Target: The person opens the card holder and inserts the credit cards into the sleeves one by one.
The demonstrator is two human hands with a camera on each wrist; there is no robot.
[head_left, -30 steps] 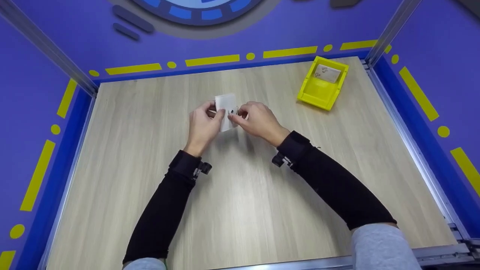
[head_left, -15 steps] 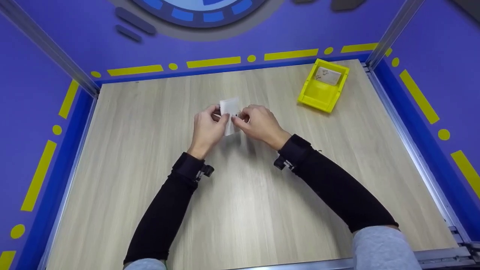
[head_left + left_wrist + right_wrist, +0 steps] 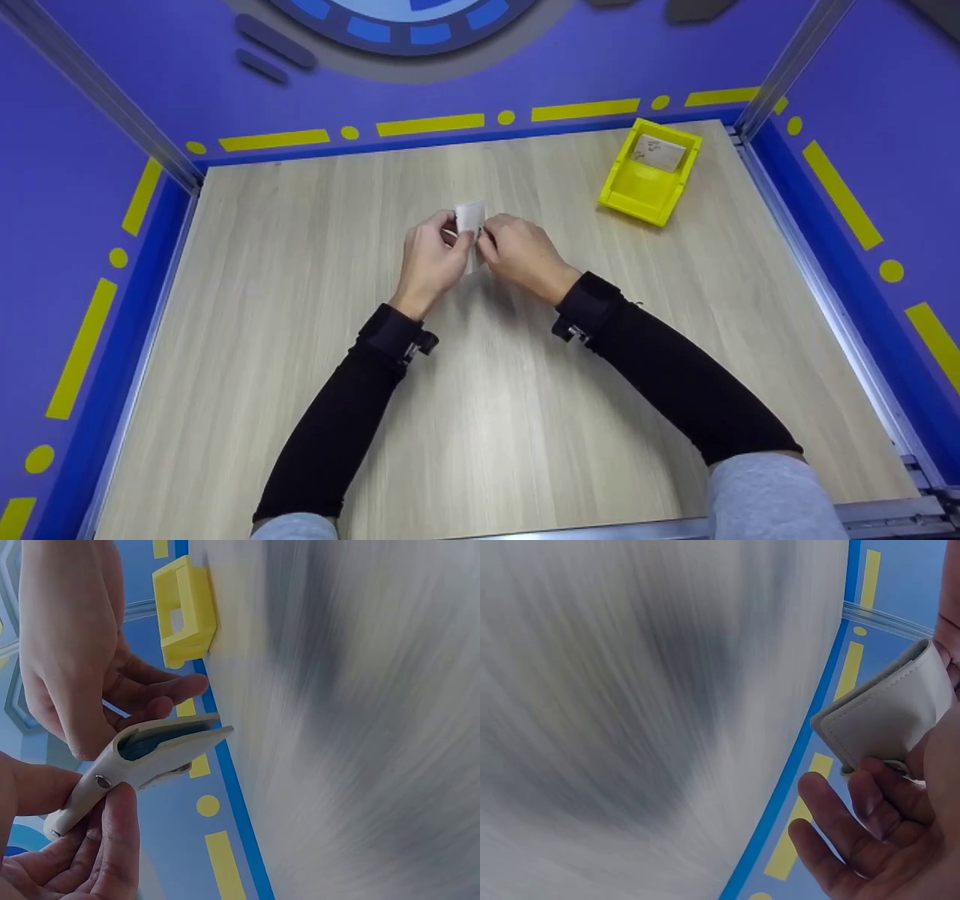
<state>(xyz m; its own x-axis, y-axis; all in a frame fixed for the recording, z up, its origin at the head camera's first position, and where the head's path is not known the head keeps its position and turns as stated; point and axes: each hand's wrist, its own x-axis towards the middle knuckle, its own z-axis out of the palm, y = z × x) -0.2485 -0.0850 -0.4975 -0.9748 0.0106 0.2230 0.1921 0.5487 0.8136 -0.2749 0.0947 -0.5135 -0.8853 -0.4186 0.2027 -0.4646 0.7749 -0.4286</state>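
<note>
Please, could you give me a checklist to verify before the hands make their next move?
1. Left hand grips the white wallet: ok, thumb and fingers are on it.
2. Right hand has a firm hold: cannot tell, its contact with the wallet is partly hidden.
3. Wallet folded flat: not ok, a gap shows between its two sides.
4. Wallet held above the table: ok.
5. Yellow bin out of the way: ok, it stands apart from both hands.

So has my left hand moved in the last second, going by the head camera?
Yes. Your left hand has shifted a little to the right, closer to the yellow bin on the table.
</note>
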